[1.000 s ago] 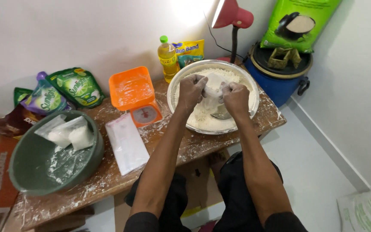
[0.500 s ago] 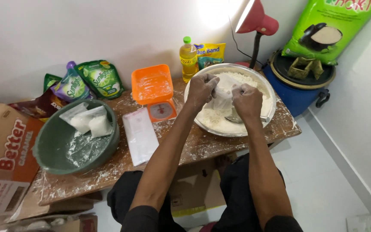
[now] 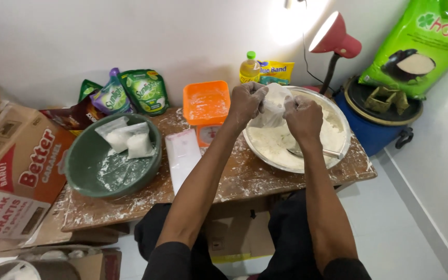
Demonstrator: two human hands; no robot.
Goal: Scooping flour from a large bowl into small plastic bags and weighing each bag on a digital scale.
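Clear plastic bag (image 3: 275, 106) pinched between left hand (image 3: 246, 102), right hand (image 3: 303, 116)

Left arm: bare forearm, dark sleeve at the upper arm, extended forward and angled rightward from the lower frame.
Left hand (image 3: 246, 102): raised, fingers curled into a closed pinch, knuckles up, dusted white.
Right arm: bare forearm, nearly straight, running up from the lower right, dark sleeve at the upper arm.
Right hand (image 3: 303, 117): raised just beside the left, fingers closed in a pinch, back of hand facing the camera, dusted white.
Hands level, close together, wrists apart.
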